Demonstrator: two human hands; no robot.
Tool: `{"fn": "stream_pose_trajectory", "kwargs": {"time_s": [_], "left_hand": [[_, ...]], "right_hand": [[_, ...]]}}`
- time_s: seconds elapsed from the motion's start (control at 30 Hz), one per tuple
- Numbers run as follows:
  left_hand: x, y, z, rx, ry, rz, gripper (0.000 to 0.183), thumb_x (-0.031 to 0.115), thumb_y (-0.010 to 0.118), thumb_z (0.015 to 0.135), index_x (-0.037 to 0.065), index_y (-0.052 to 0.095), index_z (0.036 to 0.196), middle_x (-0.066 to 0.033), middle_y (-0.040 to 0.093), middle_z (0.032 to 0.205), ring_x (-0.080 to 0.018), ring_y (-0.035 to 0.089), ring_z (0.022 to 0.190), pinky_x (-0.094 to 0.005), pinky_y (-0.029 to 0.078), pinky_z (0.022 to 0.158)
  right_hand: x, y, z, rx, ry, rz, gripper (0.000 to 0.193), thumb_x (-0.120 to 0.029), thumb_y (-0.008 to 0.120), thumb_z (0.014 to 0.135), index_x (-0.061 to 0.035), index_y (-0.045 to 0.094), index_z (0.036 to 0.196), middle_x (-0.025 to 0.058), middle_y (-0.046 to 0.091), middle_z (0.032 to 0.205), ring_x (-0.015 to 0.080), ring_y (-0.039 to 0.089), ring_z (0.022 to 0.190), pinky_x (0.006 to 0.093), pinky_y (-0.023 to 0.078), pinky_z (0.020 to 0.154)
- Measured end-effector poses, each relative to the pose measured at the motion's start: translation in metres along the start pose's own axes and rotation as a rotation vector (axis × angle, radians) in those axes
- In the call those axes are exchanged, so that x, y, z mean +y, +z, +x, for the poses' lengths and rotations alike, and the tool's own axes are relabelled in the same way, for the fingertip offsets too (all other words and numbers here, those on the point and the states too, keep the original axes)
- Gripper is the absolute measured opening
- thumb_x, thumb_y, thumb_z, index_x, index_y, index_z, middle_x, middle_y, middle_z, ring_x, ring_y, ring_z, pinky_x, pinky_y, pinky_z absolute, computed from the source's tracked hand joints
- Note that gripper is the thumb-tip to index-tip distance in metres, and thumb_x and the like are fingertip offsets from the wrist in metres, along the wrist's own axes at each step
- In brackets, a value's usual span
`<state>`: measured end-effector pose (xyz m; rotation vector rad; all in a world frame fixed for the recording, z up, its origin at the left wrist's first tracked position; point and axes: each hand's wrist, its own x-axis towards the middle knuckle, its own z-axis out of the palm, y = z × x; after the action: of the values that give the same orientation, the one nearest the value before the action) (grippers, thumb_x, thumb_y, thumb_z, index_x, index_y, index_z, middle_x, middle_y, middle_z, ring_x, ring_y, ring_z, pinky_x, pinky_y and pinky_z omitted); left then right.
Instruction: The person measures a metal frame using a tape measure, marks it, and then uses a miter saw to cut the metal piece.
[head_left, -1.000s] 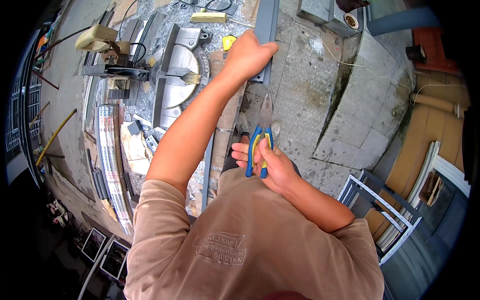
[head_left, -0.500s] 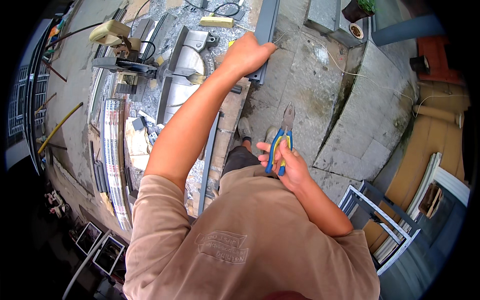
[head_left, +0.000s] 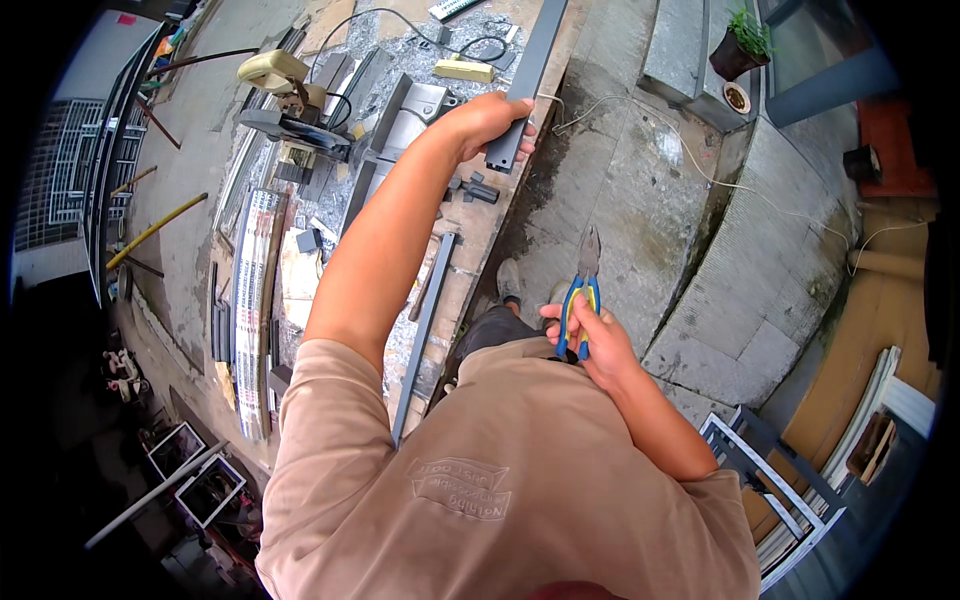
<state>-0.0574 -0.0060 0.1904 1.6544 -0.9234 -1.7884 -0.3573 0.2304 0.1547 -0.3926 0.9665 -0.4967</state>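
Observation:
My left hand [head_left: 490,125] is stretched far forward and closed round the near end of a long grey metal profile [head_left: 535,70]. Fingertips show at the profile's right edge, and the bar runs out of view at the top. Close to my body, my right hand [head_left: 605,345] holds a pair of pliers [head_left: 578,305] with blue and yellow handles, its jaws pointing forward. Left of my left hand stands a mitre saw [head_left: 300,125], its metal base partly hidden by my forearm. Small dark grey offcuts [head_left: 475,190] lie just below the profile's end.
A workbench [head_left: 470,255] strewn with metal shavings carries a cream-coloured block [head_left: 463,71], a narrow grey strip [head_left: 425,330] and a bundle of wrapped profiles [head_left: 258,310]. A pale cable [head_left: 690,150] crosses the paving. Window frames [head_left: 770,490] stand at lower right, a potted plant [head_left: 738,50] at upper right.
My left hand has shifted its hold on the profile, whose near end now slants further left. The pliers stay in my right hand. The whole view has shifted slightly.

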Motion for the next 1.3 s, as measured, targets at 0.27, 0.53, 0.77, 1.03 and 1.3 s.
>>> {"fn": "stream_pose_trajectory", "kwargs": {"time_s": [0.27, 0.53, 0.77, 1.03, 1.3], "left_hand": [[0.000, -0.009, 0.003, -0.009, -0.040, -0.077, 0.032, 0.027, 0.064, 0.112, -0.001, 0.055, 0.124, -0.0110, 0.071, 0.106, -0.0235, 0.075, 0.089, -0.0414, 0.069, 0.077], [-0.018, -0.009, 0.006, 0.137, 0.042, -0.004, 0.042, 0.030, 0.069, 0.109, -0.004, 0.050, 0.125, -0.0079, 0.065, 0.093, -0.0144, 0.066, 0.070, -0.0313, 0.061, 0.059], [-0.054, -0.010, 0.033, 0.216, 0.177, 0.252, 0.061, 0.037, 0.075, 0.103, -0.012, 0.049, 0.127, -0.0161, 0.071, 0.092, -0.0185, 0.070, 0.064, -0.0361, 0.059, 0.057], [-0.051, 0.011, 0.017, 0.317, 0.182, 0.373, 0.059, 0.037, 0.072, 0.101, -0.009, 0.050, 0.130, -0.0328, 0.073, 0.117, -0.0500, 0.071, 0.115, -0.0567, 0.056, 0.098], [-0.042, -0.008, 0.010, 0.339, 0.215, 0.333, 0.057, 0.038, 0.071, 0.101, -0.010, 0.050, 0.124, -0.0345, 0.072, 0.110, -0.0513, 0.071, 0.107, -0.0570, 0.056, 0.093]], "right_hand": [[-0.017, -0.027, -0.002, -0.031, 0.037, -0.252, 0.045, -0.041, 0.061, 0.112, -0.0068, 0.062, 0.083, 0.0167, 0.075, 0.116, 0.0189, 0.067, 0.087, 0.0364, 0.056, 0.084], [-0.048, -0.027, 0.048, -0.070, 0.115, -0.968, 0.052, -0.050, 0.070, 0.103, -0.0013, 0.072, 0.086, 0.0086, 0.075, 0.084, 0.0170, 0.068, 0.070, 0.0358, 0.055, 0.068], [-0.061, -0.007, 0.129, -0.111, 0.207, -1.361, 0.058, -0.057, 0.067, 0.101, -0.0028, 0.075, 0.082, 0.0119, 0.071, 0.072, 0.0249, 0.070, 0.069, 0.0402, 0.054, 0.070], [-0.064, -0.015, 0.242, -0.079, 0.127, -1.718, 0.059, -0.055, 0.061, 0.104, 0.0015, 0.078, 0.100, 0.0278, 0.077, 0.099, 0.0483, 0.073, 0.099, 0.0546, 0.054, 0.091], [-0.053, -0.042, 0.340, -0.323, -0.491, -1.448, 0.056, -0.046, 0.064, 0.104, -0.0004, 0.067, 0.137, 0.0260, 0.069, 0.138, 0.0397, 0.065, 0.130, 0.0502, 0.050, 0.109]]}}
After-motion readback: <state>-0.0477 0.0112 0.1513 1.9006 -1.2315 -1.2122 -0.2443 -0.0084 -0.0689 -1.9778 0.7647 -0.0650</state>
